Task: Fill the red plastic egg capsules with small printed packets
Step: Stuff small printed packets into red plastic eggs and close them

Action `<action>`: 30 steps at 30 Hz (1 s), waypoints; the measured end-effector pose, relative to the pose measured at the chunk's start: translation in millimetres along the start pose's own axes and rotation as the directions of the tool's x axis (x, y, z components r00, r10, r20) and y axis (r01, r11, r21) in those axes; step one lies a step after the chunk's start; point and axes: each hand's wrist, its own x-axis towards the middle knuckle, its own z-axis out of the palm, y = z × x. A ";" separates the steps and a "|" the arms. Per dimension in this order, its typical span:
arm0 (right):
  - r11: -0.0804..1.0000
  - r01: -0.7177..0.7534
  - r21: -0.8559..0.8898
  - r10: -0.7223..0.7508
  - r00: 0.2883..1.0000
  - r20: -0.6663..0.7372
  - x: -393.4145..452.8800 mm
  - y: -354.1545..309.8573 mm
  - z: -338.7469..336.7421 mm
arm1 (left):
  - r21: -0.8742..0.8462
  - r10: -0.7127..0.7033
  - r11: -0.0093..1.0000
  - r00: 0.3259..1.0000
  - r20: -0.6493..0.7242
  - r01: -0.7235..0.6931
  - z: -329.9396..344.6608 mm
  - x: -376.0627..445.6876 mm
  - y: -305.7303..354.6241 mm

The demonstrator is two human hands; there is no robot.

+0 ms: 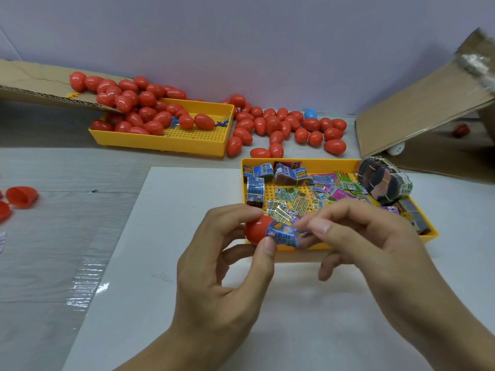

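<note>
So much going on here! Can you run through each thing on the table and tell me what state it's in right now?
Left hand: grips a red egg half.
Right hand: pinches a rolled blue packet at the half's mouth, not fully in.
Near yellow tray: holds loose printed packets and a banded bundle.
Far yellow tray: partly filled with closed red eggs.
Open egg half: lies at left, empty.
Blue egg: closed, among red ones.

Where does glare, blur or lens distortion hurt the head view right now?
Head view: glare streaks on the clear tape at lower left; the cardboard flap at upper right is smeared and bent by wide-angle distortion. The left hand, right hand, red egg half and blue packet are slightly soft but readable.
</note>
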 end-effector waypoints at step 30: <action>0.678 -0.596 0.429 0.442 0.798 0.410 7.9 2.1 -3.1 | 0.084 0.153 0.982 0.975 0.161 -0.168 -0.2 2.6 3.3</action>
